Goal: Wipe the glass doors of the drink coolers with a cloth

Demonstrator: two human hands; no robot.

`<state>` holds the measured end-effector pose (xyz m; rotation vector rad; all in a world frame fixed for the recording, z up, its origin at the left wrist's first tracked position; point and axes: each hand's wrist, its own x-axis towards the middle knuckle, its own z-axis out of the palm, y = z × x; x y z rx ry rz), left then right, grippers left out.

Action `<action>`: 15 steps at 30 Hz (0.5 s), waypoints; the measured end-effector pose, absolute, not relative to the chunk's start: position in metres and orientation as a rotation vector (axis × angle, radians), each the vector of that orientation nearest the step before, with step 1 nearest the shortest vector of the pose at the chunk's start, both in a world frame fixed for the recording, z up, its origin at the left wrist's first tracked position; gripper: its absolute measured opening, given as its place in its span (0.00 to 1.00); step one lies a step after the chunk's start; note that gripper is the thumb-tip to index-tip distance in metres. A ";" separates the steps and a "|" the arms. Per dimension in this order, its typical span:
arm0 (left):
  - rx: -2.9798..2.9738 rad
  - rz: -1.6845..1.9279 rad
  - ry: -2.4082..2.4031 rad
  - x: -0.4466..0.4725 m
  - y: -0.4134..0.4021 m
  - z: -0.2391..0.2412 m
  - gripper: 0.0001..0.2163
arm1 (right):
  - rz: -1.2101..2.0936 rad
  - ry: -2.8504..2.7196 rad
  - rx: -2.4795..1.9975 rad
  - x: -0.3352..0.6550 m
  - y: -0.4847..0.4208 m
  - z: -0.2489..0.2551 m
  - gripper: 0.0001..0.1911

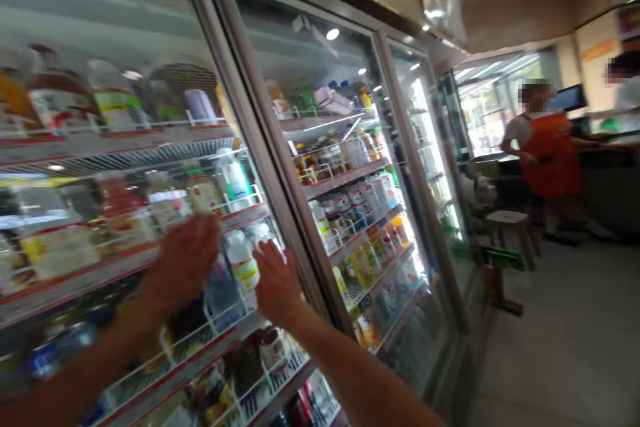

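Note:
My left hand (186,259) is raised in front of a glass fridge door, blurred, its fingers roughly stretched out and nothing visible in it. Close to the door's metal frame (260,120), my right hand (277,283) has its fingers up and slightly apart, holding nothing. I cannot tell whether either hand touches the glass. Beyond them stand shelves of drinks: a white bottle with a yellow-green label (243,267) beside my right hand, a white and teal bottle (234,179) above, and a reddish bottle (117,203) at the left.
More glass fridge doors (345,167) run off to the right, with stocked shelves behind them. A stool (507,217) and a low brown stand (500,287) are on the tiled floor (565,340). A person in an orange apron (553,153) is near a dark counter (607,180); another person is at the far right.

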<state>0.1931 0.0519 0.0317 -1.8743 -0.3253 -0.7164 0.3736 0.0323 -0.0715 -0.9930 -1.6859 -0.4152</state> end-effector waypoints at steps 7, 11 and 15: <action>-1.812 -0.310 -0.369 0.208 0.064 0.020 0.19 | -0.544 -1.547 -0.817 0.376 0.060 -0.073 0.30; -1.628 -0.607 -0.582 0.221 0.062 0.054 0.22 | -0.540 -1.428 -0.666 0.374 0.068 -0.068 0.28; -1.755 -0.333 -0.294 0.232 0.063 0.030 0.21 | -0.407 -1.374 -0.481 0.370 0.065 -0.058 0.27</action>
